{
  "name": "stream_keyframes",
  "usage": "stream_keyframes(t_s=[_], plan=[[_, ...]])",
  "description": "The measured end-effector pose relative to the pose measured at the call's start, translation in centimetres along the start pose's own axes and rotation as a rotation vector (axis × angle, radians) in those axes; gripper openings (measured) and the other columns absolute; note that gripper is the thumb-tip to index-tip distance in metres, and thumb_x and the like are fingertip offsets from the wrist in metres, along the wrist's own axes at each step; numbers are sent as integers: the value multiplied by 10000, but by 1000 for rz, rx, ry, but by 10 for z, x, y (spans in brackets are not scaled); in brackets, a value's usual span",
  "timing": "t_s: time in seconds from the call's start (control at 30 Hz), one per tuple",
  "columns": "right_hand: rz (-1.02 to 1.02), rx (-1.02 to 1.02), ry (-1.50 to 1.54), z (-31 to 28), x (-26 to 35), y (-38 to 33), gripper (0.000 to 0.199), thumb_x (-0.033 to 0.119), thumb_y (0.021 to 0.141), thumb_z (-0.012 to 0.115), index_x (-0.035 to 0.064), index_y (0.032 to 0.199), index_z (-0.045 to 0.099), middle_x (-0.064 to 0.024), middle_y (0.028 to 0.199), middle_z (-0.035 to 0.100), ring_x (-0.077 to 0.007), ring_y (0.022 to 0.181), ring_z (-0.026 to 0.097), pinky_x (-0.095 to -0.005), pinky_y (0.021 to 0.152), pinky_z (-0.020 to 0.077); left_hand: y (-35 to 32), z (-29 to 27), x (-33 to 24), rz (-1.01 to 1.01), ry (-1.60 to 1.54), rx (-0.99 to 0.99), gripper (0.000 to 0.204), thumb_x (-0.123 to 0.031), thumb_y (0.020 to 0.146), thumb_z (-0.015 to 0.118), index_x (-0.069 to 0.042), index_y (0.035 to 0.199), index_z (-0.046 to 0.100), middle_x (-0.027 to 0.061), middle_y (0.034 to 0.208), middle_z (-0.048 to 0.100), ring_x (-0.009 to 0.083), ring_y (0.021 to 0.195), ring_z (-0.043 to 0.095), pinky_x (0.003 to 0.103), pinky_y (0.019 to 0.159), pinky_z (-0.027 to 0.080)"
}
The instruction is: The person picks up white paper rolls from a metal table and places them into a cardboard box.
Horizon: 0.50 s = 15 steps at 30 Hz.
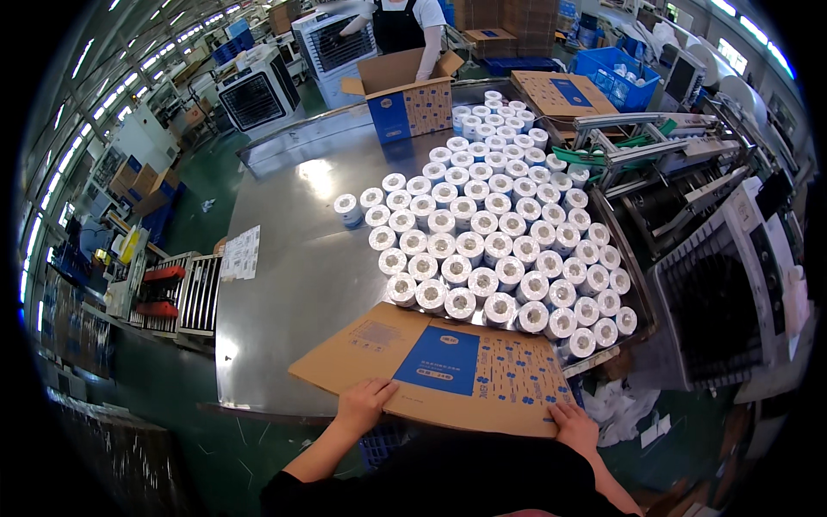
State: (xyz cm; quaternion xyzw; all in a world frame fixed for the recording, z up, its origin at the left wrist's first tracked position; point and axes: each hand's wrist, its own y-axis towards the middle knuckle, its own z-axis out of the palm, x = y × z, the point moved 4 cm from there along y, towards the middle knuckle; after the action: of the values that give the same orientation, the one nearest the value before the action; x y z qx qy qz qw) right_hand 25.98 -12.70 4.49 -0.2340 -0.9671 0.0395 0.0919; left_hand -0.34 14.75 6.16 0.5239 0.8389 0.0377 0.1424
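Observation:
A flattened cardboard box (517,392), brown with a blue panel and blue print, lies tilted across the near edge of the metal table. My left hand (366,403) grips its near edge on the left, fingers on top. At the right end of the same edge, my right hand (573,425) holds on with bent fingers; both thumbs are mostly hidden. Just beyond the box stand several wrapped paper rolls (463,208), white-topped with blue sides, crowded upright over the table's right half. One roll (347,209) stands apart at the group's left edge.
Bare metal shows on the table (284,302) at left, with a printed sheet (241,253) on its edge. At the far side a person (407,30) reaches into an open carton (409,108). Machine rails (637,142) and a flat carton (564,93) border the right.

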Motion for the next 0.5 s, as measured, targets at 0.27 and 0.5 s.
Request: stream_keyframes(t_s=[0.27, 0.5], plan=[[-1, -5, 29, -6, 4, -2, 567, 293, 563, 736, 144, 1085, 574, -21, 1112, 573, -232, 1072, 526, -355, 718, 516, -5, 0, -3, -9, 0, -28, 271, -120, 683, 576, -130, 944, 651, 27, 914, 634, 204, 798, 626, 311, 655, 501], [21, 75, 65, -16, 13, 12, 593, 211, 554, 736, 128, 1113, 558, -51, 1126, 571, -254, 1075, 525, -373, 773, 498, 4, 6, 4, -27, 6, 24, 296, -91, 653, 608, -120, 944, 654, 41, 902, 637, 222, 800, 621, 318, 647, 498]])
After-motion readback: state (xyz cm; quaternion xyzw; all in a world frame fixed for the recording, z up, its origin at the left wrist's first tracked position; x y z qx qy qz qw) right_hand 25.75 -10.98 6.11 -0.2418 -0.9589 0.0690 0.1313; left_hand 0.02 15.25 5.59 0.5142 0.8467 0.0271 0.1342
